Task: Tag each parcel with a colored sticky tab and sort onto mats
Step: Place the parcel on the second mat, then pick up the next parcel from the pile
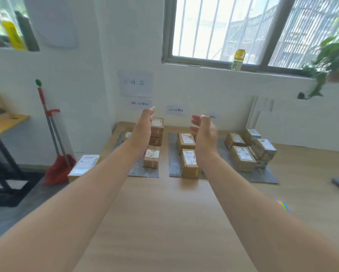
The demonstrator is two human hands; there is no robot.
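Left hand (143,132): raised over the left mat (141,173), fingers loosely curved, holding nothing.
Right hand (205,134): raised over the middle mat (173,160), palm turned inward, fingers relaxed, holding nothing.
Counter (164,213): light wood, carrying three grey mats in a row near the wall.
Left mat: a stack of parcels (157,132) at the back, one single box (152,159) in front, another partly hidden behind the left forearm; reddish marks on the near faces.
Middle mat: two boxes (189,161) in a line, one behind the other; a yellow mark on the near face of the front one.
Right mat (262,176): a cluster of boxes (243,159), some stacked.
Loose parcel (84,164): white label up, at the counter's left edge, off the mats.
Sticky tabs (282,205): a small multicoloured strip, blurred, lying on the counter at the right, well apart from both hands.
Paper labels (138,104): handwritten, stuck on the wall behind the mats.
Red broom and dustpan (56,167): leaning against the wall at left.
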